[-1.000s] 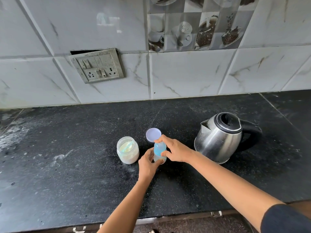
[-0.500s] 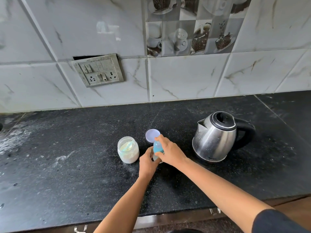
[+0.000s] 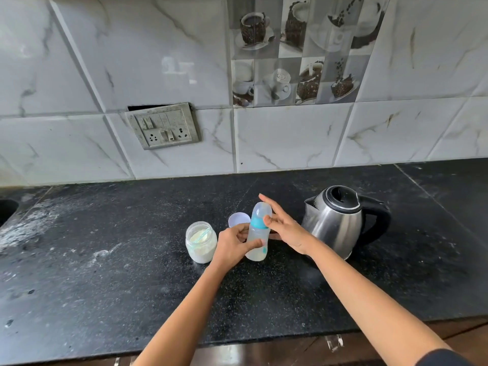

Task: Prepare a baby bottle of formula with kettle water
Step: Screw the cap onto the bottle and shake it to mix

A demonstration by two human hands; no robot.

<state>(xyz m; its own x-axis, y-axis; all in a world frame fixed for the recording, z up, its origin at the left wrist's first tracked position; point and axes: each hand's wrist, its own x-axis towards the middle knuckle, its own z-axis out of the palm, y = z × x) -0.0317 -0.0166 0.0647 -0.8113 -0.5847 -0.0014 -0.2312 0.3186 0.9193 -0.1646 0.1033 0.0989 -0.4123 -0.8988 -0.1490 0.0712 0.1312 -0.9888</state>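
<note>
A clear baby bottle [image 3: 258,233] with a blue collar and a clear cap stands upright, slightly tilted, over the black counter [image 3: 105,273]. My left hand [image 3: 232,247] grips its lower body. My right hand [image 3: 285,228] is beside the bottle's top on the right, fingers straight and spread, holding nothing. An open glass jar [image 3: 201,245] of white powder with a pale scoop inside stands just left of my left hand. Its lilac lid [image 3: 239,220] lies behind the bottle. The steel kettle [image 3: 340,223] with a black lid and handle stands to the right.
A tiled wall runs along the back of the counter, with a switch and socket plate [image 3: 163,125] on it. White powder smears mark the counter at the left [image 3: 31,228]. The counter's front edge runs above wooden drawers [image 3: 396,339].
The bottle has come up from the counter into full view, held by my left hand. My right hand has let go of its top and opened. The camera has tilted upward.
</note>
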